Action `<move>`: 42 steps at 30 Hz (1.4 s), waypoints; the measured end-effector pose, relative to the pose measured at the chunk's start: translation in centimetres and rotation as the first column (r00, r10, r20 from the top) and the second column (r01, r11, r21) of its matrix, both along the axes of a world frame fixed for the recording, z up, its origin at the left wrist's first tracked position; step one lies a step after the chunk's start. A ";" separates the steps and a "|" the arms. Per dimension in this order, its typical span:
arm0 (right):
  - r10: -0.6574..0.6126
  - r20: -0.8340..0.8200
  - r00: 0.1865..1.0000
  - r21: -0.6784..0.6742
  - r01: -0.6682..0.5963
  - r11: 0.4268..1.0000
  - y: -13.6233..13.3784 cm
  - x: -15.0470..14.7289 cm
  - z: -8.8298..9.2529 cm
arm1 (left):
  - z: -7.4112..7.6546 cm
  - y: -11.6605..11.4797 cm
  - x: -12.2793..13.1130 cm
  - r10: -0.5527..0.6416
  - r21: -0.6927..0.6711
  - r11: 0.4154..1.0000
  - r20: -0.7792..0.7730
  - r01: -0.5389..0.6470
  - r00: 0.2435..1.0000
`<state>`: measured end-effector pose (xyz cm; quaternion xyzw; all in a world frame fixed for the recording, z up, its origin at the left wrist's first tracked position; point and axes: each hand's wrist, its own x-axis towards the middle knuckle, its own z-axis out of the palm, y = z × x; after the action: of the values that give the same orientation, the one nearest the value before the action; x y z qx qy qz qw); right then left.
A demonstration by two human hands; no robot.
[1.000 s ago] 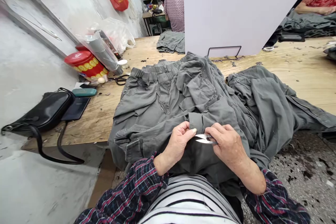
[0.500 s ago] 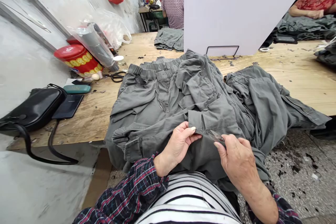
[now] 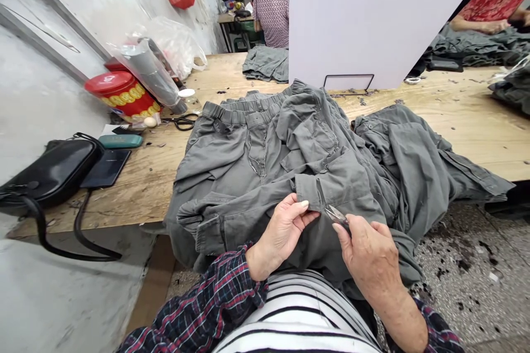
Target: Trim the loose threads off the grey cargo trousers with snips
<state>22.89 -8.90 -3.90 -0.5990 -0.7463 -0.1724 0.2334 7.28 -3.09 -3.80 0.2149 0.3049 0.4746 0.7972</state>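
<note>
Grey cargo trousers (image 3: 232, 149) lie spread over the front edge of the table and down toward my lap. With thumb and fingers pinched, my left hand (image 3: 279, 231) grips the corner of a pocket flap (image 3: 308, 190) on them. Thread snips (image 3: 337, 216) sit in my right hand (image 3: 370, 253), which is closed around them. Their pointed blades are slightly apart, just right of the flap's lower edge and close to my left fingertips. My right palm hides most of the snips' handles.
Black scissors (image 3: 184, 121), a small jar (image 3: 189, 100) and a red tin (image 3: 120, 94) stand or lie at the left. A black handbag (image 3: 53, 171) rests by the wall. Behind the trousers rises a white board (image 3: 364, 16). Two co-workers sit beyond.
The snips have moved slightly left and turned, so their blades show more clearly near the flap. My left hand keeps its pinch on the flap.
</note>
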 end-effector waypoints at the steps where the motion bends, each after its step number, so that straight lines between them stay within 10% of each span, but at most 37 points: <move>1: -0.001 -0.005 1.000 -0.002 0.001 1.000 0.0 -0.1 0.0 | 0.0 0.0 0.0 0.001 -0.001 1.000 0.001 -0.001 1.000; 42: 0.037 -0.142 0.989 -0.111 -0.053 0.992 1.2 0.0 0.5 | 0.1 -0.4 -0.4 -0.029 0.029 0.999 0.053 0.028 0.998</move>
<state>22.88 -7.71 -3.36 -0.6049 -0.7503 -0.0816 0.2542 6.93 -3.48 -3.69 0.2179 0.2735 0.4731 0.8086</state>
